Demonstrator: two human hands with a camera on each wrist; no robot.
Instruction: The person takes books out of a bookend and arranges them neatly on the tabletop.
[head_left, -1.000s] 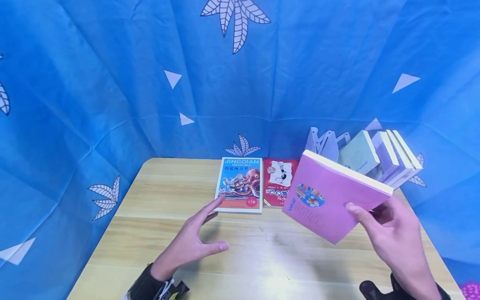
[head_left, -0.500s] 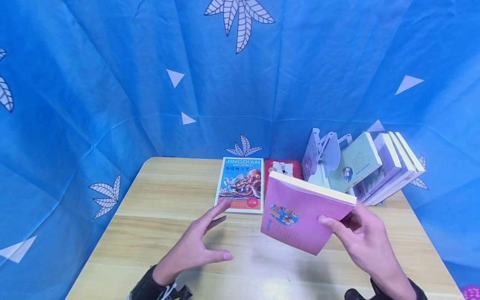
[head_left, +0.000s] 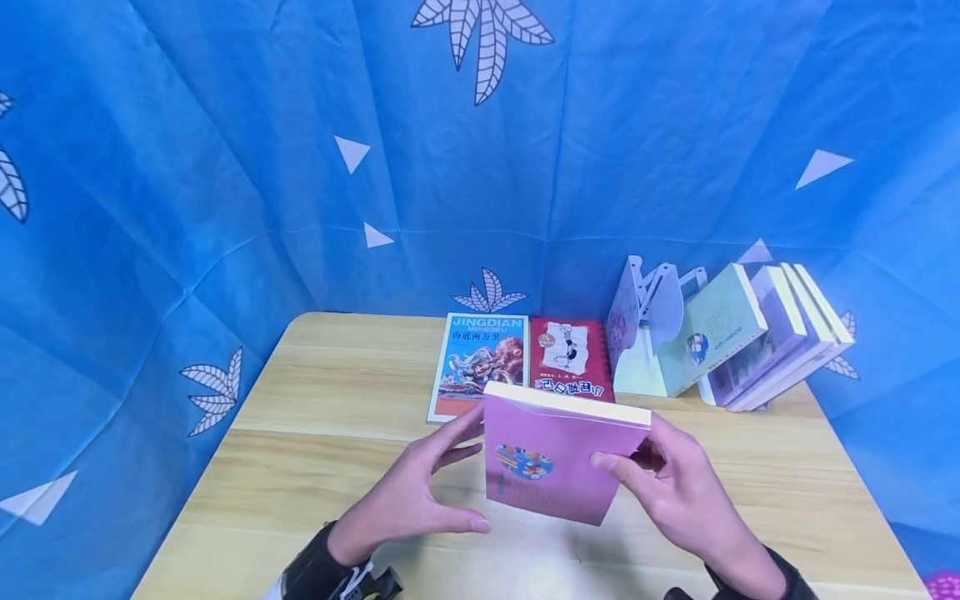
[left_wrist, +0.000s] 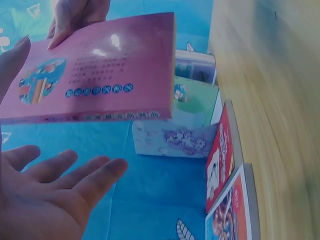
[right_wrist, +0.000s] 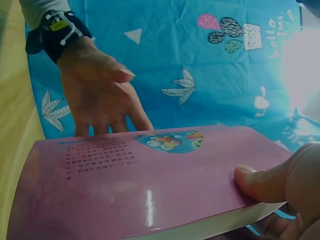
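My right hand (head_left: pixel 678 492) grips a pink book (head_left: pixel 555 467) by its right side, thumb on the cover and fingers behind. The book is held above the table, its white page edges facing up and a blue picture patch on its cover. At the book's left side, my left hand (head_left: pixel 420 492) is spread, thumb and fingers apart with the book's edge close to the fingertips. In the left wrist view the left palm (left_wrist: pixel 45 200) faces up beside the book's spine (left_wrist: pixel 100 117). The right thumb (right_wrist: pixel 262 182) presses the cover in the right wrist view.
On the wooden table (head_left: pixel 315 392) lie a blue octopus-cover book (head_left: pixel 480 358) and a red book (head_left: pixel 570 358), side by side at the back. To their right, a white bookend rack (head_left: pixel 645 321) holds a leaning green book (head_left: pixel 712 329) and several purple books (head_left: pixel 787 342). Blue curtain (head_left: pixel 450 167) surrounds the table.
The right hand has carried the pink book leftward and lower, toward the left hand, uncovering the rack and much of the red book. The left hand has shifted slightly right, still spread.
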